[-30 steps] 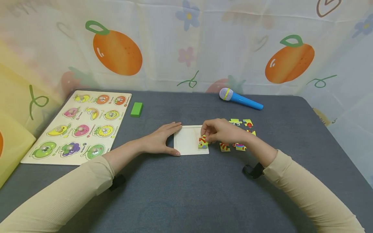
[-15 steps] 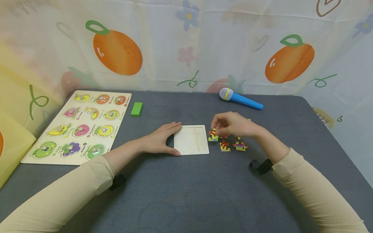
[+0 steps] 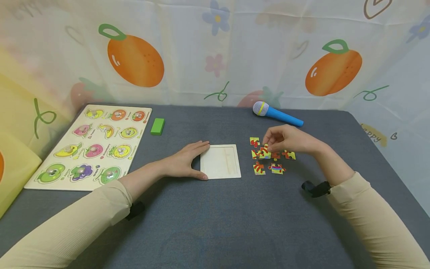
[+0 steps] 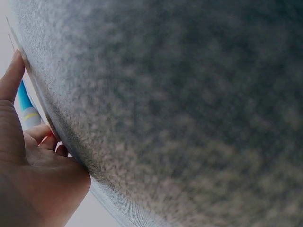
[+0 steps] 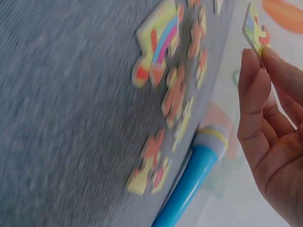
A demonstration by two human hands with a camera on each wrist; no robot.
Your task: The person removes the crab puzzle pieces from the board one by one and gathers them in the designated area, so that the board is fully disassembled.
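Note:
A small jigsaw puzzle piece (image 5: 256, 30), yellow with red and some blue, is pinched between the thumb and fingertips of my right hand (image 3: 290, 140). In the right wrist view it is raised above the table. Several similar puzzle pieces (image 3: 277, 169) lie under and around that hand, some partly hidden by it. My left hand (image 3: 183, 161) spans the left side of a shallow, pale wooden puzzle tray (image 3: 220, 160). Its fingers reach straight to the far left corner and its thumb lies at the near left corner. No piece is in the tray.
A large fruit-picture board (image 3: 100, 145) lies at the left, with a green block (image 3: 157, 126) beside it. Behind the pieces is a blue toy microphone (image 3: 279, 114). A printed curtain (image 3: 188, 52) hangs at the table's far edge.
My right hand has carried the pinched puzzle piece from over the tray's right side rightward, to above the other pieces. My left hand and the tray have stayed in place.

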